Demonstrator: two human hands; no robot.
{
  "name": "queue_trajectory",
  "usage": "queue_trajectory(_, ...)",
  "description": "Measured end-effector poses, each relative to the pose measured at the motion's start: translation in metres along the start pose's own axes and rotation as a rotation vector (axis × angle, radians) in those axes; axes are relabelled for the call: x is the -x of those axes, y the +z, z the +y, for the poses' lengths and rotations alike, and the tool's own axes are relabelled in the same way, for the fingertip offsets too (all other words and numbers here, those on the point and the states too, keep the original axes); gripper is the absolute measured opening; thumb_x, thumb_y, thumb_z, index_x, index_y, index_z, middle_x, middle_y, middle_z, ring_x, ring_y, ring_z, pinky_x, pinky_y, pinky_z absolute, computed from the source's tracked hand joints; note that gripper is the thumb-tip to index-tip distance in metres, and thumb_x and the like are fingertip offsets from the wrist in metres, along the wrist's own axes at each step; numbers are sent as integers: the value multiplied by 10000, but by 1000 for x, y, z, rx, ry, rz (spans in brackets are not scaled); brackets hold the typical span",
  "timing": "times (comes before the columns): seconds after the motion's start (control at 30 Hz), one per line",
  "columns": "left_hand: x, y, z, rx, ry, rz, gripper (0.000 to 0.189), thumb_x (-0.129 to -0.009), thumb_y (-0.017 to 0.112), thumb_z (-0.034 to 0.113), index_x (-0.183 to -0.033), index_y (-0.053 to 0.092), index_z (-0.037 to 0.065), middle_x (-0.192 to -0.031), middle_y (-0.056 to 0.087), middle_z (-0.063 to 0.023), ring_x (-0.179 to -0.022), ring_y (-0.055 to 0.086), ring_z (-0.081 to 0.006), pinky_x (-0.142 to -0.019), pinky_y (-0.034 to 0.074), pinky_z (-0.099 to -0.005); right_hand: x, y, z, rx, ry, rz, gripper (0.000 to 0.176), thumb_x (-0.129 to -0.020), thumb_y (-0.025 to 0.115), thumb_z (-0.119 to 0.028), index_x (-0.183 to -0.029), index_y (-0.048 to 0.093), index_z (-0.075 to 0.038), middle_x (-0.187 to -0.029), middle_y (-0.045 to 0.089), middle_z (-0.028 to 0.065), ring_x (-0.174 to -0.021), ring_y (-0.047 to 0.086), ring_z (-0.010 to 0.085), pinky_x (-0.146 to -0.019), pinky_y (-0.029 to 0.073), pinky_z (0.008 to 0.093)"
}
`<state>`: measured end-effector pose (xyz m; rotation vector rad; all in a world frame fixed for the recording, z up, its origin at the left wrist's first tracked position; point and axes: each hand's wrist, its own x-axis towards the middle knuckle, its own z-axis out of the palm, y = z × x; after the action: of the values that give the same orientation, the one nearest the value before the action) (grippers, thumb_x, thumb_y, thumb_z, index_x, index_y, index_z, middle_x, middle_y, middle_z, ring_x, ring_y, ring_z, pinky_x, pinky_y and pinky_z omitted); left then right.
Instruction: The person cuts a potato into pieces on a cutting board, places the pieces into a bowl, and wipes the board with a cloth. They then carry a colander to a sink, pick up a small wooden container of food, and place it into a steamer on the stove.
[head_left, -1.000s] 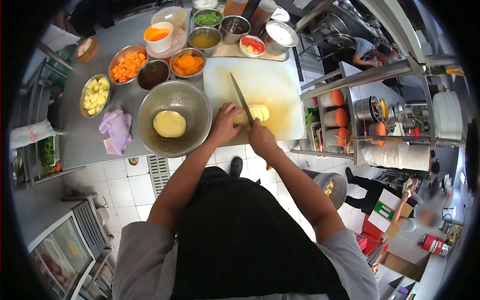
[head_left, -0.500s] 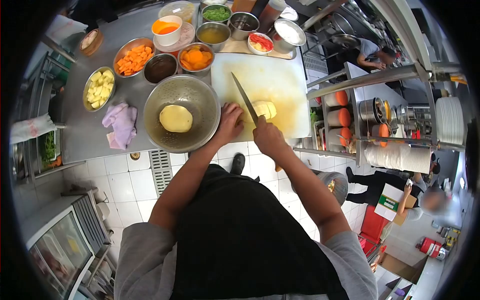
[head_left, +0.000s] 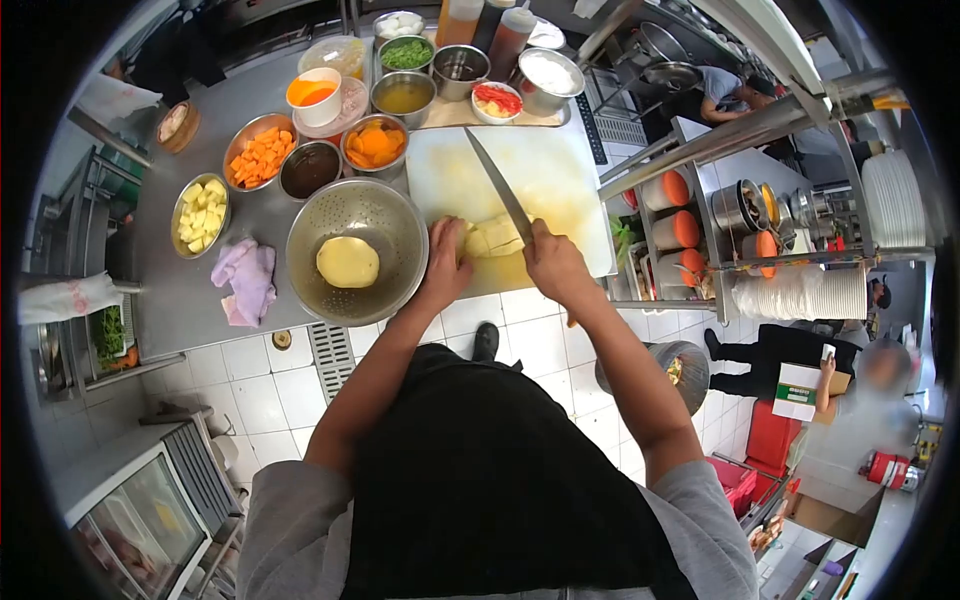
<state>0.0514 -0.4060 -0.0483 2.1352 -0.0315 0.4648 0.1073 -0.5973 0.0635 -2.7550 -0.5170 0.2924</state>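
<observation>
On the white cutting board [head_left: 560,180] lies a peeled, cut potato [head_left: 492,238], its pieces still close together. My left hand [head_left: 447,262] has its fingers curled against the potato's left end. In my right hand [head_left: 555,265] is the handle of a large kitchen knife [head_left: 497,180], its blade slanting up and left over the potato's right part. Just left of my left hand stands a metal colander [head_left: 400,215], holding a whole peeled potato [head_left: 347,262].
Bowls of potato cubes [head_left: 201,212], carrot chunks [head_left: 262,155] and orange slices [head_left: 374,145] stand behind and left. A purple cloth [head_left: 243,278] lies near the table's front edge. Sauce bottles [head_left: 510,38] stand at the back. Another person holds a box [head_left: 797,392] at right.
The knife has shifted rightward relative to the potato, and more of the potato shows between my hands. My left hand has moved slightly left. The whole view has shifted a little.
</observation>
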Motion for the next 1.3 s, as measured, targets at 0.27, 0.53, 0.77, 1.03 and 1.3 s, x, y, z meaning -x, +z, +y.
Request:
queue_trajectory(0.27,0,1,14,-115,28,-79,571,-787,682,33,-1326,498,-11,-1337,487,-216,-1286,440,-406,-1098,366,-485,8,19,57,5,58,133,241,-943,567,-208,-1068,486,-18,-776,643,300,-700,647,500,-674,530,587)
queue_trajectory(0.53,83,16,40,775,-558,-557,316,-1017,469,191,-1188,612,-33,-1153,664,-192,-1014,650,-365,-987,494,-427,-20,23,109,174,42,347,362,-887,685,-292,-1132,577,-48,-1080,603,244,-1091,594,411,-886,484,532)
queue_trajectory(0.77,107,81,32,1994,-1170,-422,566,-958,391,215,-1402,422,-135,-1504,396,-353,-1423,383,-469,-1223,280,-548,-41,44,48,-86,-622,262,626,-808,779,-479,-1301,604,-134,-1391,486,153,-1334,425,399,-1118,320,539)
queue_trajectory(1.03,89,136,41,2128,-994,-210,543,-1021,353,326,-1382,457,-67,-1400,511,-285,-1352,464,-447,-1191,329,-583,-38,68,67,-143,-736,106,557,-794,767,-483,-1232,660,-156,-1288,539,103,-1249,470,323,-1071,319,508)
queue_trajectory(1.3,87,146,48,2203,-954,-80,446,-1051,392,364,-1395,501,101,-1373,574,-109,-1265,565,-291,-1110,424,-508,32,59,93,-162,-693,79,519,-757,770,-377,-1217,676,-156,-1237,561,106,-1201,497,320,-1030,345,492)
